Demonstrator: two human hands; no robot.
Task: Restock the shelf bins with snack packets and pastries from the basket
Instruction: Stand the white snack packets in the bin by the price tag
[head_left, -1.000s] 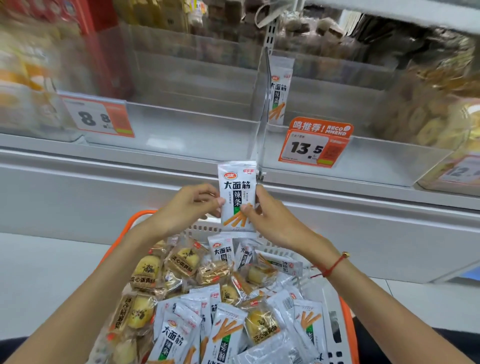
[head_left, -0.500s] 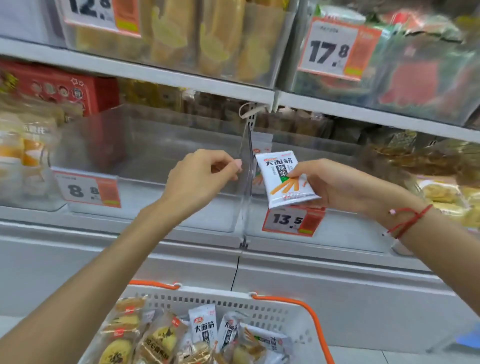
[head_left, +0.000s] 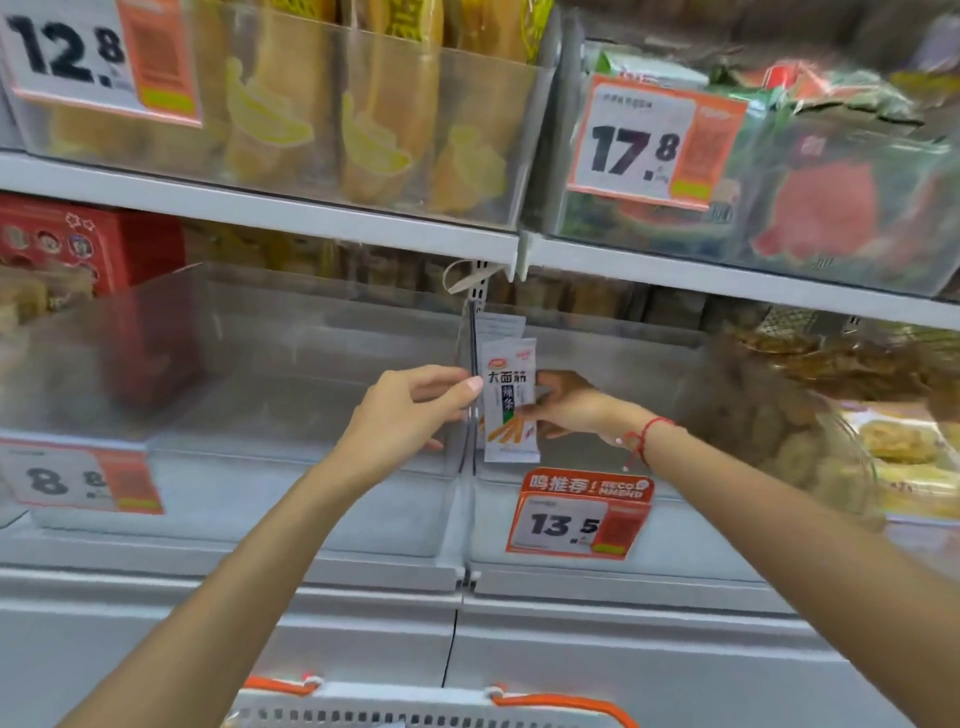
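While the right hand (head_left: 566, 410) holds a snack packet (head_left: 509, 402) upright inside the right shelf bin (head_left: 597, 525), the left hand (head_left: 410, 415) sits at the divider.
Right-hand fingers (head_left: 550, 379) curl behind the packet, just right of the clear divider (head_left: 472, 395). Left-hand fingers (head_left: 447, 387) are curled, thumb tip touching the divider edge; whether they pinch it cannot be told. Price tag 13.5 (head_left: 576, 519) hangs on the bin front below. Left shelf bin (head_left: 249, 499) carries tag 8.8 (head_left: 78, 480). Basket (head_left: 426, 709) rim lies at the near edge.

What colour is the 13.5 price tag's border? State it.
Orange-red, around a white panel on the price tag; head view.
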